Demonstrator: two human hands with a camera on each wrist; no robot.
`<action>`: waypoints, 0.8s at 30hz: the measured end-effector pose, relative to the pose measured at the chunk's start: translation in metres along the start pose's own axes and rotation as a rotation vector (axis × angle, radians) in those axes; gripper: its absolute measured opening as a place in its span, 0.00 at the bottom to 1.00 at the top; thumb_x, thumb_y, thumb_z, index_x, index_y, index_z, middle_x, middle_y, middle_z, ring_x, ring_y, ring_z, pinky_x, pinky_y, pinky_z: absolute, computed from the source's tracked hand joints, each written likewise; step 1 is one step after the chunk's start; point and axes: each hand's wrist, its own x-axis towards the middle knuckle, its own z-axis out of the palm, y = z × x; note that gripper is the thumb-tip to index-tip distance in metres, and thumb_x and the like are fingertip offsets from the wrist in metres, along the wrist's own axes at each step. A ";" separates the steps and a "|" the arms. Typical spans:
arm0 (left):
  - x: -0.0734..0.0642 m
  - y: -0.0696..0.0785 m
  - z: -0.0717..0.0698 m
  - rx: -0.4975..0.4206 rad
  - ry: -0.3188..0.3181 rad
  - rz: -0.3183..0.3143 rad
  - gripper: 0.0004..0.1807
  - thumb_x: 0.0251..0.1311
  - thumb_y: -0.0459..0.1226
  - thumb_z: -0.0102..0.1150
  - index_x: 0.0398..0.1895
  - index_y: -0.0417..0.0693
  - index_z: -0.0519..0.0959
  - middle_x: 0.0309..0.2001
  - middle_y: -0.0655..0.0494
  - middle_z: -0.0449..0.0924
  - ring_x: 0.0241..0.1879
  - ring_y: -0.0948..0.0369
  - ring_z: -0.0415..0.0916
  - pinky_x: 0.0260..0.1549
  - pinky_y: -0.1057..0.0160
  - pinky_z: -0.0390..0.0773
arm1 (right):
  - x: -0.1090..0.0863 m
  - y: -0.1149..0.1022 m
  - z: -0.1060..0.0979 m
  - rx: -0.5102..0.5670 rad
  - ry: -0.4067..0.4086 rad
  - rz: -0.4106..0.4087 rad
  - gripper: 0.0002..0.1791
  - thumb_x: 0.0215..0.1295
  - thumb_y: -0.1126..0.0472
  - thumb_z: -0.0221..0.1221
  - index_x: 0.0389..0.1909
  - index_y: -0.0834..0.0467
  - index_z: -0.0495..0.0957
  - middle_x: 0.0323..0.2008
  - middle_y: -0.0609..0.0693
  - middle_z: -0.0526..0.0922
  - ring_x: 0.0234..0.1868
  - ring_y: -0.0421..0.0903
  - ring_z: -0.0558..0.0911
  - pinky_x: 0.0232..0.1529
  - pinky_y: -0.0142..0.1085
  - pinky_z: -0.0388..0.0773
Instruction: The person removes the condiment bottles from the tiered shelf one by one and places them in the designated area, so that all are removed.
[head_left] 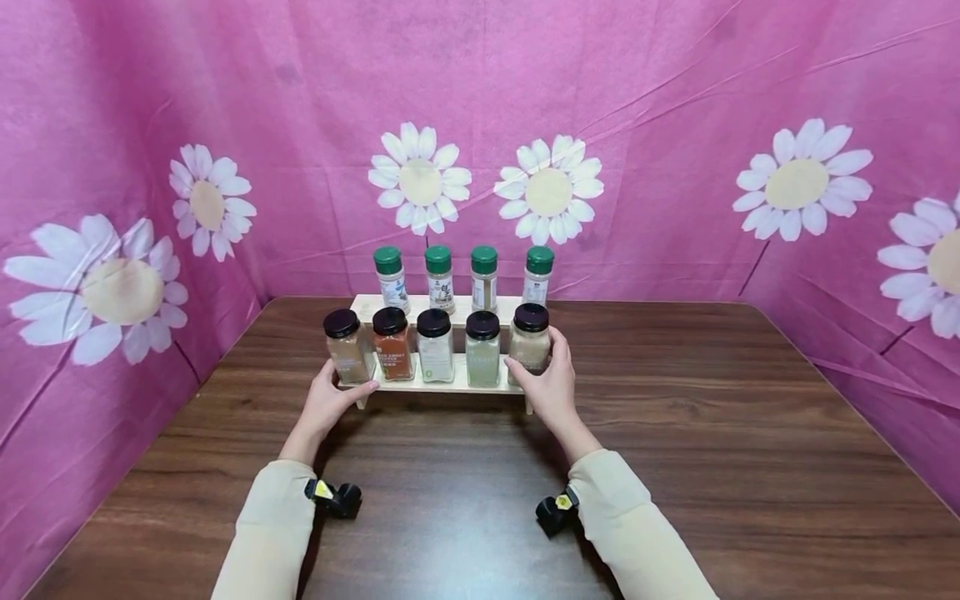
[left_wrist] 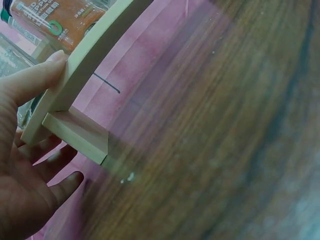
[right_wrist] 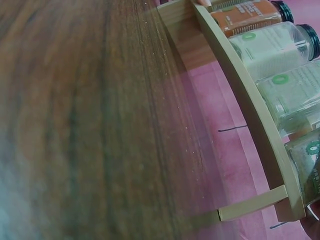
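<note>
A pale wooden two-tier spice rack (head_left: 442, 387) stands on the table, bearing several jars. Green-capped shakers (head_left: 484, 279) line its upper tier; black-lidded jars fill the lower one, including a red pepper jar (head_left: 393, 343). My left hand (head_left: 330, 402) grips the rack's lower left end, under a brown spice jar (head_left: 348, 348). In the left wrist view its thumb (left_wrist: 47, 70) lies on the shelf edge, other fingers behind. My right hand (head_left: 551, 379) holds the beige spice jar (head_left: 529, 340) at the right end; in the right wrist view it is mostly cut off.
The brown wooden table (head_left: 712, 433) reaches to a pink cloth backdrop (head_left: 660, 100) with white daisies behind and at the sides. Black wrist cameras (head_left: 553, 517) sit on both forearms. A rack leg (right_wrist: 252, 204) shows in the right wrist view.
</note>
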 end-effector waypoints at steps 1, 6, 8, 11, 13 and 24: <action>0.001 -0.001 0.000 0.000 0.000 0.000 0.36 0.43 0.37 0.65 0.56 0.38 0.59 0.51 0.38 0.65 0.50 0.51 0.60 0.49 0.56 0.57 | 0.000 0.000 0.000 -0.003 0.001 0.003 0.38 0.41 0.62 0.66 0.53 0.65 0.60 0.47 0.60 0.67 0.47 0.50 0.68 0.47 0.39 0.64; 0.000 -0.001 0.001 -0.006 0.001 -0.004 0.36 0.44 0.36 0.65 0.56 0.38 0.59 0.51 0.38 0.64 0.50 0.51 0.60 0.49 0.56 0.57 | 0.000 -0.001 -0.002 -0.009 -0.005 0.010 0.37 0.41 0.61 0.67 0.53 0.66 0.60 0.46 0.60 0.67 0.46 0.50 0.68 0.47 0.39 0.63; -0.001 -0.001 0.002 -0.014 0.007 -0.008 0.35 0.44 0.36 0.64 0.56 0.38 0.59 0.50 0.39 0.64 0.49 0.52 0.60 0.49 0.56 0.58 | 0.000 -0.002 -0.002 -0.007 -0.008 0.006 0.37 0.40 0.62 0.67 0.53 0.66 0.60 0.46 0.60 0.68 0.46 0.50 0.68 0.47 0.39 0.64; -0.002 -0.002 0.004 -0.040 0.016 -0.007 0.35 0.43 0.35 0.65 0.55 0.38 0.60 0.50 0.40 0.65 0.49 0.53 0.61 0.48 0.57 0.58 | 0.001 -0.002 -0.003 -0.008 -0.006 -0.005 0.37 0.40 0.62 0.67 0.52 0.66 0.61 0.45 0.60 0.68 0.46 0.51 0.68 0.47 0.40 0.64; -0.002 -0.003 0.004 -0.057 0.021 -0.004 0.34 0.42 0.34 0.65 0.55 0.38 0.61 0.50 0.40 0.65 0.49 0.54 0.61 0.48 0.58 0.57 | 0.001 -0.003 -0.003 -0.009 -0.005 -0.009 0.36 0.40 0.63 0.67 0.51 0.66 0.61 0.44 0.60 0.68 0.46 0.51 0.68 0.47 0.40 0.64; -0.002 -0.005 0.004 -0.049 0.028 -0.012 0.34 0.43 0.34 0.65 0.54 0.38 0.60 0.50 0.41 0.66 0.48 0.56 0.61 0.48 0.60 0.57 | 0.001 -0.003 -0.004 -0.006 -0.020 0.000 0.36 0.40 0.63 0.67 0.51 0.65 0.61 0.44 0.59 0.68 0.45 0.50 0.68 0.46 0.40 0.64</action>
